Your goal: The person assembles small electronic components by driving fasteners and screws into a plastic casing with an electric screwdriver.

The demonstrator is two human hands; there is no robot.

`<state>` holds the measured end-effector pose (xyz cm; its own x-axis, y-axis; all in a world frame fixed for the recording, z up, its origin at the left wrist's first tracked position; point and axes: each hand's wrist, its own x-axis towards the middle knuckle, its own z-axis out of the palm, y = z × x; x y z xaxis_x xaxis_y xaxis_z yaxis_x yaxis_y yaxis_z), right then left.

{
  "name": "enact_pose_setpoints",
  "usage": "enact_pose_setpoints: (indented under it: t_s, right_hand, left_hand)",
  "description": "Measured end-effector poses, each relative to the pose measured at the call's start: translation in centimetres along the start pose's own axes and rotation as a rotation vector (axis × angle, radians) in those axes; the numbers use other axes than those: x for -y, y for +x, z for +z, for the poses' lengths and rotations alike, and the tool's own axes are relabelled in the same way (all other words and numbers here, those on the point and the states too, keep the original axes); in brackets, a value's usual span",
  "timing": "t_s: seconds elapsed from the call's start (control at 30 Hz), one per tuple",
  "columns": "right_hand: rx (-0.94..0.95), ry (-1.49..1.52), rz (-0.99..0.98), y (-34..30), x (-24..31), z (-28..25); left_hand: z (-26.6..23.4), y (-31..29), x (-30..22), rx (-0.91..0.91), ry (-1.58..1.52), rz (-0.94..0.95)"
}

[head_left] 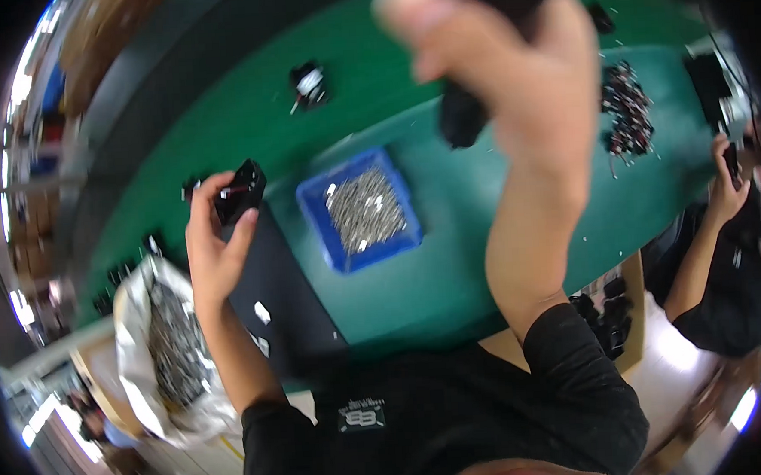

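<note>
My left hand grips a small black plastic housing between thumb and fingers, above the dark mat at the left. My right hand is raised close to the camera and smeared by motion. Its fingers are wrapped round a thick black tool, which shows above and below the fist; its exact kind is too blurred to tell. Between my hands, on the green table, stands a blue tray with many small silvery metal pieces like screws.
At the left is a pale plastic bag of metal parts. A black part with a white label lies farther back. A pile of small wired parts lies right. A cardboard box holds black parts. A co-worker's hand holds something dark.
</note>
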<state>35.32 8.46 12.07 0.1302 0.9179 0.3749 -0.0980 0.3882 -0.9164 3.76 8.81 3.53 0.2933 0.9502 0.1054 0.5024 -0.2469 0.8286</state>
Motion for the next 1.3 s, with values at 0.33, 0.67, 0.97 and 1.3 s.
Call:
enact_pose_setpoints:
  t_s: [0.33, 0.67, 0.97, 1.3]
  right_hand:
    - [0.096, 0.557, -0.14, -4.6, -5.0, 5.5]
    - [-0.074, 0.104, -0.187, -9.7, -10.9, 7.3]
    - [-0.059, 0.239, -0.178, -10.9, -6.7, 5.2]
    - [0.052, 0.454, -0.2, -12.1, -6.1, 5.9]
  left_hand:
    - [-2.7, -8.5, 2.1, 0.371, 0.506, -0.014]
    - [-4.2, -10.8, 3.2, 0.133, 0.525, -0.053]
    - [-5.0, -16.0, 4.7, 0.061, 0.518, -0.22]
    - [-4.1, -15.4, 4.9, 0.149, 0.358, -0.15]
